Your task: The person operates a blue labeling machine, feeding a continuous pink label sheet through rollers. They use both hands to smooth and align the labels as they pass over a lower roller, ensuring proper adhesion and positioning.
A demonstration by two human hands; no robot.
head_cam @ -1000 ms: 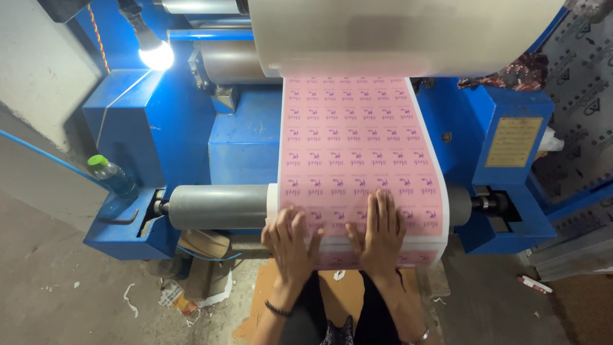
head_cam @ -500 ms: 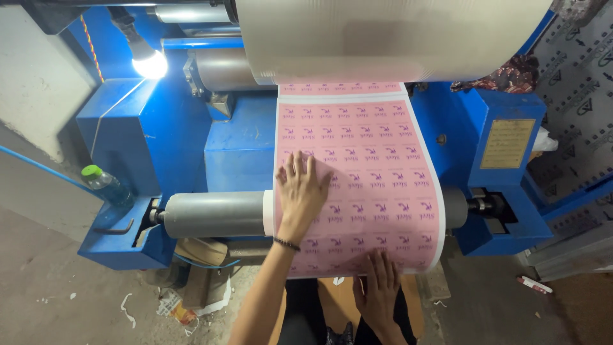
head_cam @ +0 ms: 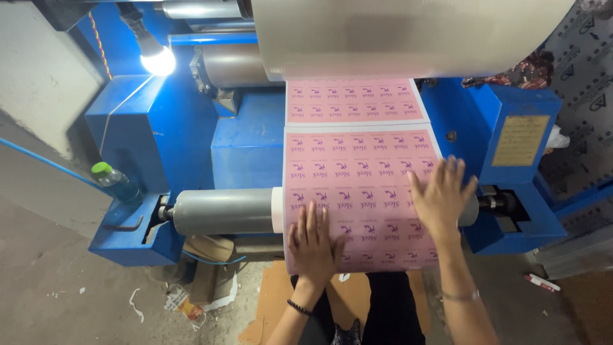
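Pink sheet [head_cam: 357, 166], long axis near–far over grey roller [head_cam: 223, 211]. Left hand [head_cam: 311, 246] flat, near; right hand [head_cam: 440, 198] flat, farther right; both spread, gripping nothing.

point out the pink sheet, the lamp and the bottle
pink sheet [head_cam: 357, 172], head view, its printed middle above the hands
lamp [head_cam: 158, 61], head view, the lit bulb
bottle [head_cam: 101, 169], head view, its green cap
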